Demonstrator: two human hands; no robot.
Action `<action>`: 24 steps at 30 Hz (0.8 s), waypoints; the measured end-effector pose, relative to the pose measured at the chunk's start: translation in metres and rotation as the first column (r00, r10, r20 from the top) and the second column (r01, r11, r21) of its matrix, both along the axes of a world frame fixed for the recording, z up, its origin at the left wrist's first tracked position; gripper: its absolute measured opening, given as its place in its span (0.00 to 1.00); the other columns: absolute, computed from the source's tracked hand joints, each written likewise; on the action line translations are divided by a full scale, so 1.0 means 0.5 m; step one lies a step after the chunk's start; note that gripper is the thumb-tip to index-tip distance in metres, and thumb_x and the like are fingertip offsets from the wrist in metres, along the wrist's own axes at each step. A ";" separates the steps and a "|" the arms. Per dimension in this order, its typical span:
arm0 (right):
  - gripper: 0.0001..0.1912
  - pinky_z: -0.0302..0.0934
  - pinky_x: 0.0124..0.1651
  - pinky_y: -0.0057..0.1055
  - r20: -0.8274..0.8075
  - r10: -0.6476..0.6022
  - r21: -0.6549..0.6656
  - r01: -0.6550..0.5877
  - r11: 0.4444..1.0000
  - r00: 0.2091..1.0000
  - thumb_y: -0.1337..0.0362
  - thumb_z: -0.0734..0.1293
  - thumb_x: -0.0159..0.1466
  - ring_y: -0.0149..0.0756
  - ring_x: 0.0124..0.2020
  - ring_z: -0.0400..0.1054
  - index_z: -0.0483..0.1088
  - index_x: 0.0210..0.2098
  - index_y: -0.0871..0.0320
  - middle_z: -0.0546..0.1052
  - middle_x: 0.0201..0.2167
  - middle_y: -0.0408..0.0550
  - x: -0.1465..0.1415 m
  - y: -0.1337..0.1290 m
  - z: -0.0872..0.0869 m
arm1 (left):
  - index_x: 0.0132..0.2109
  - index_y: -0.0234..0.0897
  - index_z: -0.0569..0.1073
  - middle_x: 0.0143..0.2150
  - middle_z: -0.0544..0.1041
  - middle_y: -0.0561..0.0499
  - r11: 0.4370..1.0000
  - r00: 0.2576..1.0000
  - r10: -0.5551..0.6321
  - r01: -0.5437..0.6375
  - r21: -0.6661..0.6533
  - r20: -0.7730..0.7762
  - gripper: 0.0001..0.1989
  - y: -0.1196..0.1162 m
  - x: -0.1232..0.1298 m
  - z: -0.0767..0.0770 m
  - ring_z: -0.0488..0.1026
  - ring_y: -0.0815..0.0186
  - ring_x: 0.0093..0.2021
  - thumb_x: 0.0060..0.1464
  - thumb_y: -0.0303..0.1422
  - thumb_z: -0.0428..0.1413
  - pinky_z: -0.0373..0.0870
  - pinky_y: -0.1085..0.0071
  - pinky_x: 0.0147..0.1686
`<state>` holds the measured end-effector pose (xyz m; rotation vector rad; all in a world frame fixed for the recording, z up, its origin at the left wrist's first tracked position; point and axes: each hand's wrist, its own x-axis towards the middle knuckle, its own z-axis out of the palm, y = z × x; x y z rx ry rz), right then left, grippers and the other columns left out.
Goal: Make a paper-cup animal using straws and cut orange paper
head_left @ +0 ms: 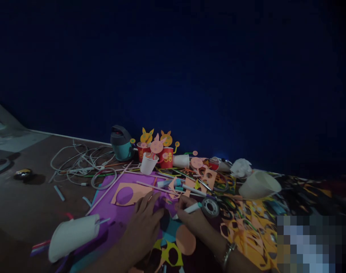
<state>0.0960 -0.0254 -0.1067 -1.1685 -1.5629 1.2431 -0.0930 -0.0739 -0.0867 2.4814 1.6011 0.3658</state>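
Observation:
My right hand is closed round a white marker with a teal end, its other end pointing down at the papers. Beside it, my left hand lies palm down on purple paper, fingers stretched out near a peach paper sheet with a round hole cut in it. What lies under the left fingers is hidden. A peach paper disc and a yellow-green cut sheet lie below the hands. A roll of clear tape is just right of the marker.
Behind stand red cups and a white cup with paper animal heads. A teal-grey device and white cables are left of them. A large white cup lies front left; yellow paper scraps cover the right.

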 end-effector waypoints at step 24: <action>0.08 0.49 0.24 0.25 0.072 0.019 0.018 -0.021 1.000 0.997 0.71 0.62 0.49 0.29 0.22 0.54 0.58 0.19 0.55 0.62 0.17 0.37 0.000 -0.002 -0.008 | 0.44 0.42 0.73 0.64 0.58 0.45 0.994 0.998 -0.031 0.024 0.107 0.059 0.17 0.001 -0.002 -0.006 0.45 0.50 0.66 0.49 0.21 0.51 0.53 0.48 0.60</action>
